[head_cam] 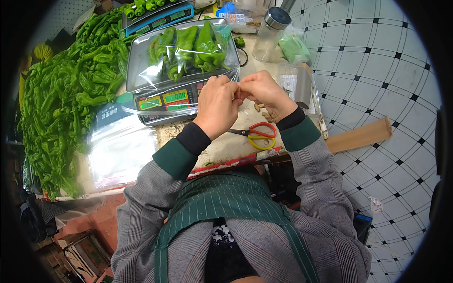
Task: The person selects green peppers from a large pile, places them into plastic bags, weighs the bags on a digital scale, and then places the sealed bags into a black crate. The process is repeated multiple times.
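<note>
A clear plastic bag (165, 75) with several long green peppers (184, 44) in it lies on the metal pan (136, 72) of a digital scale (170, 118). Its loose film reaches over the scale's lit display. My left hand (220, 104) and my right hand (266, 92) meet at the bag's near right edge, fingertips pinched together on the film. Just what lies between the fingertips is hidden. Below the hands, scissors (262, 134) with one red and one yellow handle rest on the table (212, 150), close to several unshelled peanuts (267, 116).
Loose green peppers (53, 109) are heaped at left. Flat clear bags (120, 155) lie before them. Behind is a second, blue scale (161, 21) with peppers. A glass jar with a metal lid (270, 33) stands back right, near a grey dispenser-like object (303, 85). Cardboard (361, 136) juts past the table.
</note>
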The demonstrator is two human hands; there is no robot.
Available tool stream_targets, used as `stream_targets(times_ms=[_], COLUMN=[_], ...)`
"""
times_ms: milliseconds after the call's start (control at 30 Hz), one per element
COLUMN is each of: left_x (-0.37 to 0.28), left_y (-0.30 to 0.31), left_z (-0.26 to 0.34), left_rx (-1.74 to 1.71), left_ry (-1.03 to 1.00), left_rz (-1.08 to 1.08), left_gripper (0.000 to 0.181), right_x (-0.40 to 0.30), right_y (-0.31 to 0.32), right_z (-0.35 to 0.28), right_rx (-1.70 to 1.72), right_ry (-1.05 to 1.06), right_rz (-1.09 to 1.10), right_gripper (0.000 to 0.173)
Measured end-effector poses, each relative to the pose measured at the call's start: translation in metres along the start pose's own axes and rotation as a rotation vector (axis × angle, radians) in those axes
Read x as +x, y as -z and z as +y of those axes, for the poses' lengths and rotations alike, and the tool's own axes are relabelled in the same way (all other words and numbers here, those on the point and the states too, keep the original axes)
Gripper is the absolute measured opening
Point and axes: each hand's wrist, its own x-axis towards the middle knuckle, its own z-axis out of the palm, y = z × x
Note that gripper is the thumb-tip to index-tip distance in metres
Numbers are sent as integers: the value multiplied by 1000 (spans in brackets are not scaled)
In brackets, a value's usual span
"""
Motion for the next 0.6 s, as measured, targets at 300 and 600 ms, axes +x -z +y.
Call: stream_targets(times_ms=[300,600], left_x=[-12,-85], left_y=[-13,41], left_z=[-3,15], left_rx=[54,20], left_ry=[-239,-293], left_rz=[153,68], left_gripper=[13,19], right_x=[-3,11], right_y=[-4,3], right_z=[2,16], right_rx=[24,48], right_ry=[26,51], right_rz=[33,-67], right_gripper=[14,17])
